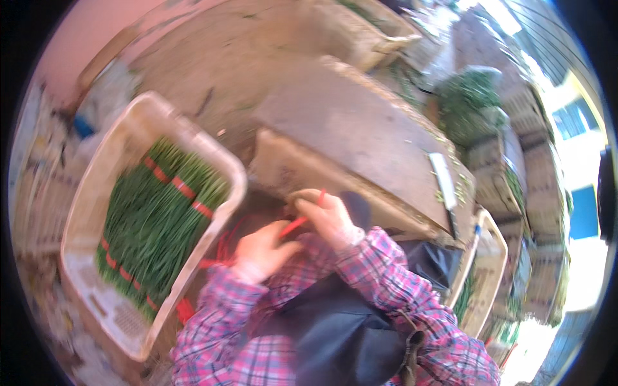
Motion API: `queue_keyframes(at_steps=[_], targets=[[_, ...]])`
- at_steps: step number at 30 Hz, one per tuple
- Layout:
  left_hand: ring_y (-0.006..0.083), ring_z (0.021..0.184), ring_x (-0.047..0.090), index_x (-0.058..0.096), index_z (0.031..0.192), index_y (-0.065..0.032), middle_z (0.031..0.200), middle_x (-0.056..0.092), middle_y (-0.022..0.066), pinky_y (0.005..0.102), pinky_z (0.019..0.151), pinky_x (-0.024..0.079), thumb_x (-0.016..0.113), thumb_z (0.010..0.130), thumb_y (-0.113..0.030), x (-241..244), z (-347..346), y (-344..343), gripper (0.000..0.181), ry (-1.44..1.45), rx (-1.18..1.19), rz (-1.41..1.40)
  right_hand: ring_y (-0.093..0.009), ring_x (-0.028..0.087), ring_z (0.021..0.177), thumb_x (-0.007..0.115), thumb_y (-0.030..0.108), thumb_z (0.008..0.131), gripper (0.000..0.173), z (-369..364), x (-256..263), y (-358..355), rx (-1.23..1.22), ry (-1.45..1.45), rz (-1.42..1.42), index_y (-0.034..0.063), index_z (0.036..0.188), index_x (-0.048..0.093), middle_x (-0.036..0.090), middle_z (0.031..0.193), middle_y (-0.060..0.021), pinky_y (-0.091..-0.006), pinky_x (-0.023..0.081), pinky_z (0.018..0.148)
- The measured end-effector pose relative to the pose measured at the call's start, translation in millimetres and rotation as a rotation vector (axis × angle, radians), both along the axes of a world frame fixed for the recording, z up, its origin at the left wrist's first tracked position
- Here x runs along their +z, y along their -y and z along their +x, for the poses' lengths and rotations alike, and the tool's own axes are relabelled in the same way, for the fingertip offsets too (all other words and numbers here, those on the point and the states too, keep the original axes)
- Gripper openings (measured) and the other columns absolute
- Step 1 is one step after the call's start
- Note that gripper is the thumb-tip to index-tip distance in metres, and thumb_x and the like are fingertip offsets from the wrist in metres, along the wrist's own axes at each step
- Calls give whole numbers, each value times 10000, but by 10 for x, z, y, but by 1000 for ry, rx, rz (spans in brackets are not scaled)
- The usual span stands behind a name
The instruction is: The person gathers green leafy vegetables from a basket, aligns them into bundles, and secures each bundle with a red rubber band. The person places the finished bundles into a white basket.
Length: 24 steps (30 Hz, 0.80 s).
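In front of my lap, my left hand (260, 248) and my right hand (326, 214) are close together. A red strip of tape or tie (294, 225) runs between them, gripped by the fingers of both. More red strands (223, 246) hang beside my left wrist, their ends hidden. To my left stands a pale plastic crate (193, 132) holding bundles of long green stalks, likely garlic chives (154, 231). Red bands (183, 187) cross the bundles near both ends. The hands are somewhat blurred.
A worn board (347, 120) lies ahead on a support, with a knife (443, 181) near its right edge. Another crate (490, 270) with greens stands at my right. Stacked crates (543, 178) and a bag of greens (470, 106) line the right side.
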<state>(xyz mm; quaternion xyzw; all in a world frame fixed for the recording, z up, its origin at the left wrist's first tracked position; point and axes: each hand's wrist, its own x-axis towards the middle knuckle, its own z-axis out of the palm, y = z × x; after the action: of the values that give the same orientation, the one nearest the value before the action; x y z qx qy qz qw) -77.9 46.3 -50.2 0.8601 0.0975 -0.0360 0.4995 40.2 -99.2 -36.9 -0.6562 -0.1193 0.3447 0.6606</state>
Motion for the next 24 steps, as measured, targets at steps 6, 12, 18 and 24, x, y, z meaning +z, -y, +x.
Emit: queue_keyframes(at_steps=[6, 12, 18, 24], targets=[[83, 502, 470, 661, 1010, 3, 627, 542, 5, 236, 481, 395, 574, 909, -179, 188, 446, -453, 226, -349, -67, -506, -136, 623, 734, 469, 249, 1031, 354, 487, 195, 517, -283, 151, 177, -19, 1228, 589, 695, 955, -96, -250, 512, 648], [91, 528, 472, 653, 1017, 35, 642, 535, -1, 255, 493, 411, 639, 906, -350, 294, 973, -402, 401, -289, -231, -717, -173, 650, 875, 445, 288, 1033, 397, 846, 182, 1292, -439, 227, 156, -14, 1256, 573, 704, 992, -119, -308, 529, 767], [97, 461, 471, 650, 1068, 16, 674, 610, 71, 235, 471, 417, 555, 948, -200, 361, 1424, -148, 265, -323, -197, -569, -333, 586, 1075, 771, 320, 744, 586, 886, 46, 2778, -442, 974, -1387, 26, 1200, 549, 620, 1139, -167, -443, 482, 908], [122, 440, 478, 586, 1188, 44, 686, 617, 89, 260, 468, 453, 506, 957, -173, 373, 1740, 84, 326, -209, -152, -646, -356, 598, 935, 659, 174, 802, 223, 1217, -358, 3796, -331, 1030, -1377, 72, 994, 606, 616, 964, -148, -461, 505, 802]])
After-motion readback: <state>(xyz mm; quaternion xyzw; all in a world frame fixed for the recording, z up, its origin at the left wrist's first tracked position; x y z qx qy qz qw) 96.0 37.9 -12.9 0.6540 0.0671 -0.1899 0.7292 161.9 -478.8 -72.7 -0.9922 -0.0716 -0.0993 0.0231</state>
